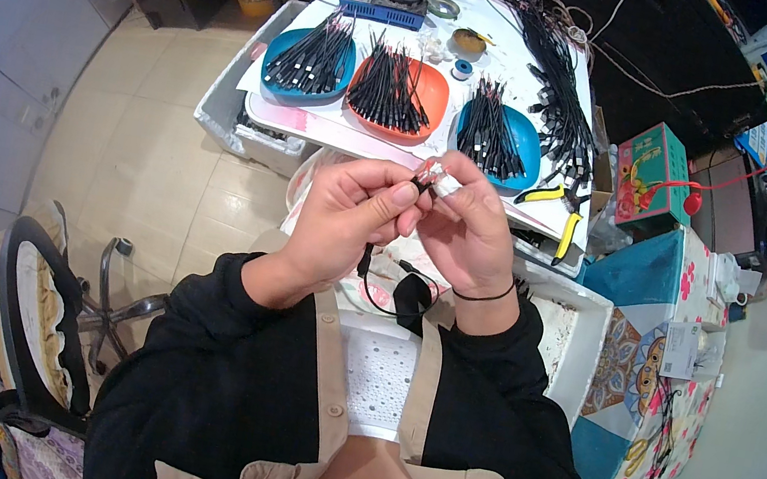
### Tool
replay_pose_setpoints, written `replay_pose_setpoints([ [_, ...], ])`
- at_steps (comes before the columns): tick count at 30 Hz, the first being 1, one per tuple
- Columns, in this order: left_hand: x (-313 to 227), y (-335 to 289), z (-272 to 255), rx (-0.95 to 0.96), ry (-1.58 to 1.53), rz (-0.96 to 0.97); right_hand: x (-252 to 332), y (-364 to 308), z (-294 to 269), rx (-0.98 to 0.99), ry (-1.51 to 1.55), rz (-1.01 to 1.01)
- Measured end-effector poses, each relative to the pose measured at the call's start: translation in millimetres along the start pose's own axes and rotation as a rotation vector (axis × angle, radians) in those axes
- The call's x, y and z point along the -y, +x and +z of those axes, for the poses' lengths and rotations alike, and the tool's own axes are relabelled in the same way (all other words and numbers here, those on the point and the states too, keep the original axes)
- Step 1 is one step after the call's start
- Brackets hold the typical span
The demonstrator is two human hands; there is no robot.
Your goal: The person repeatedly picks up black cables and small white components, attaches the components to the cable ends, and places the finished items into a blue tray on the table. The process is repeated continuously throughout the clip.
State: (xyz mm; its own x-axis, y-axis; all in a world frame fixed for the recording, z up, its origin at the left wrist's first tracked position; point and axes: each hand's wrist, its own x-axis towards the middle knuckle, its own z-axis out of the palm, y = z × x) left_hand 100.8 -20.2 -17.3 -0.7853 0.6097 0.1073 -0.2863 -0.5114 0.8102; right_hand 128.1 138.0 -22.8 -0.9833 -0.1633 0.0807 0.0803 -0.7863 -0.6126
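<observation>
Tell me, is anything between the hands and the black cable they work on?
Nothing visible. The left hand pinches the cable near its end, and the right hand grips a small white piece at that end. The cable loops down freely below both hands.

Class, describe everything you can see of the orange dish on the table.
The orange dish is shallow, rounded and looks like smooth plastic. It lies flat on the white table, the middle of three dishes, between a blue dish on its left and another blue dish on its right. A loose bundle of short black cables fills most of it, some ends overhanging the rim. Neither hand touches it.
</observation>
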Motion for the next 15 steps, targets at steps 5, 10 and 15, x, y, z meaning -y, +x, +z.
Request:
replay_pose_setpoints([
  [5,-3.8,-4.0,-1.2,0.055,0.069,-0.067,6.3,-2.1,1.4,0.116,0.108,0.184],
  [10,-5.8,-3.5,-1.3,0.047,0.057,-0.079,8.1,-4.9,0.9,0.122,0.193,0.098],
  [15,-6.4,-2.8,-2.1,0.075,0.072,-0.086,5.9,-5.8,-4.4,0.141,0.013,0.063],
])
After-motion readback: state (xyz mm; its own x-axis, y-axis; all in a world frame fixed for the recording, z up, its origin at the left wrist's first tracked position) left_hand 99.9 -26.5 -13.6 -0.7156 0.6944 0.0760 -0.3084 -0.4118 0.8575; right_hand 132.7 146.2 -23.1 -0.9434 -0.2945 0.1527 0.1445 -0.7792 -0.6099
